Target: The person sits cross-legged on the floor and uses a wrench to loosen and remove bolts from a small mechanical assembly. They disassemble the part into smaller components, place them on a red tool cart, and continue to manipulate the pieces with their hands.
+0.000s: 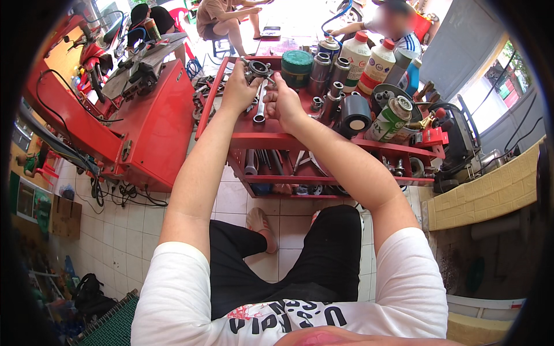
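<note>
Over the top tray of a red tool cart (268, 138), my left hand (238, 91) grips a dark metal part with a round ring-shaped opening (258, 68). My right hand (283, 104) is just right of that part, thumb up and fingers curled. Whatever is between those fingers is too small to make out. Between the two hands a combination wrench (260, 109) lies on the tray. Right of my right hand stand several steel sockets (332, 99), and behind them is a green round tub (296, 68).
White bottles with red caps (356, 57), a green-and-white can (390, 119) and a dark cylinder (353, 115) crowd the cart's right side. A red machine (151, 127) stands to the left, cables (130, 195) on the floor beside it. Other people (222, 23) sit beyond the cart.
</note>
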Tool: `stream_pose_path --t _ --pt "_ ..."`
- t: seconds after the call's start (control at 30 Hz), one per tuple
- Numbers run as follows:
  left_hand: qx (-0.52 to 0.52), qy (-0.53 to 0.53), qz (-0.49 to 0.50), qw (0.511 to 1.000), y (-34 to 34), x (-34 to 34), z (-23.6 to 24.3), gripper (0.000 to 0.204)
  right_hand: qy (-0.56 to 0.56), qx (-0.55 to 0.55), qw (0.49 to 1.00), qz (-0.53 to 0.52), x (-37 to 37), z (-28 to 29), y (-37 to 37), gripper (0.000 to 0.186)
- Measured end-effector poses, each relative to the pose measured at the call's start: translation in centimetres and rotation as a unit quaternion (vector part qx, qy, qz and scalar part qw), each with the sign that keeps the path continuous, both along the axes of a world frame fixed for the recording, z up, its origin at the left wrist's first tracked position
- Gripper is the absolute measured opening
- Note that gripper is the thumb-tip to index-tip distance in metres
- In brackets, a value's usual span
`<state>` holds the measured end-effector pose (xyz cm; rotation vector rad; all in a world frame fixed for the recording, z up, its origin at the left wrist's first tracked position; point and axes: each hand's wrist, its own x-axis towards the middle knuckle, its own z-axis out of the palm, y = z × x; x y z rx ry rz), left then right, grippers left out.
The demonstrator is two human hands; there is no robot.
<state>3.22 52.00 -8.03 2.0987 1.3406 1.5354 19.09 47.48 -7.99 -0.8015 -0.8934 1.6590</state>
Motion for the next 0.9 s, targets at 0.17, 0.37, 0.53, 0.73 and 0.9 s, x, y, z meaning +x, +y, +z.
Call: stream_pose_path --t 0.17,0.37,0.53,0.73,0.9 --pt "-0.005 0.001 -0.002 1.000 0.1 0.1 0.0 0.045 -0.084 0.114 0.983 -0.116 -1.3 -0.3 -0.3 0.042" --pt "0.000 -0.005 -0.011 1.000 0.0 0.4 0.1 0.046 -0.030 -0.004 0.999 -0.015 0.3 -0.6 0.4 0.043" --pt "-0.003 -0.004 -0.004 1.000 -0.2 0.1 0.1 0.044 -0.082 0.067 0.987 -0.123 -1.2 -0.1 -0.3 0.040" --pt "0.000 -0.003 -0.015 1.000 -0.4 0.4 0.3 0.043 -0.049 0.029 0.997 -0.044 -0.2 -0.4 0.1 0.040" --pt "0.002 0.001 -0.007 1.000 -0.4 0.1 0.2 0.043 -0.037 0.042 0.994 -0.097 -0.8 0.2 -0.5 0.038"
